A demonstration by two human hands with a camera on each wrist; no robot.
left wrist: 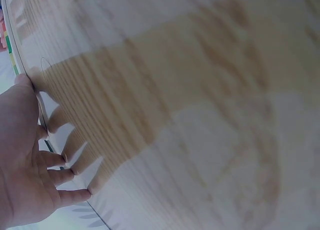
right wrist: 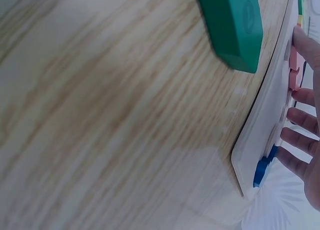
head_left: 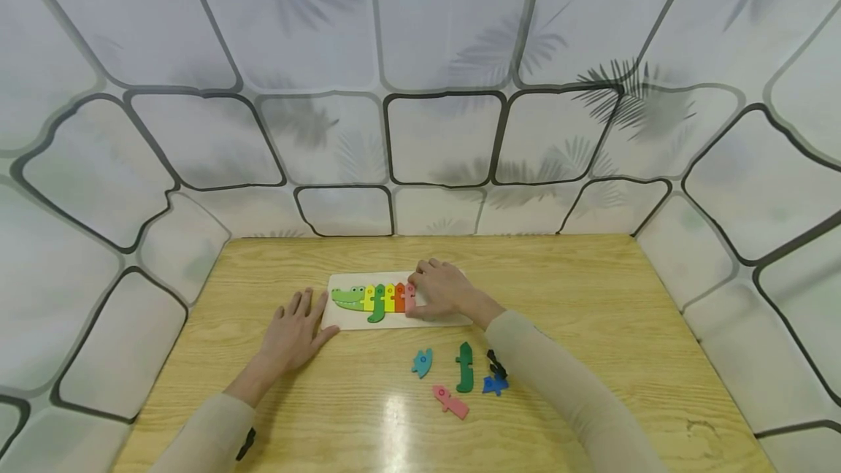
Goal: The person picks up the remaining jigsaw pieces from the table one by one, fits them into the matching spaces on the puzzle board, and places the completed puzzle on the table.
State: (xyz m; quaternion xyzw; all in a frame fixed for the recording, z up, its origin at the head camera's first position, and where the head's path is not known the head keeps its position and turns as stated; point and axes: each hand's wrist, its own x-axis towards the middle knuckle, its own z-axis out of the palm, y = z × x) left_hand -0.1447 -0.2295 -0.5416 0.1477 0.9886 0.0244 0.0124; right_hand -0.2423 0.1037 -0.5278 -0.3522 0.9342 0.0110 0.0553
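Note:
A pale wooden board (head_left: 355,323) lies on the table with a crocodile puzzle on it. The green crocodile head (head_left: 348,298) is at the left, followed by yellow, green and red-orange pieces. My right hand (head_left: 445,290) reaches over the board's right half, pinching a pink puzzle piece (head_left: 410,298) at the end of the row between thumb and fingers. My left hand (head_left: 291,334) rests spread on the table, its thumb at the board's lower left corner. In the right wrist view, a blue piece (right wrist: 261,171) shows at the board's end beside my fingers.
Loose puzzle pieces lie nearer me: a light blue one (head_left: 423,363), a dark green one (head_left: 465,367), a pink one (head_left: 450,401) and a blue one (head_left: 496,385). A black item (head_left: 496,363) sits by my right sleeve. Patterned walls (head_left: 434,144) enclose the wooden table (head_left: 565,268).

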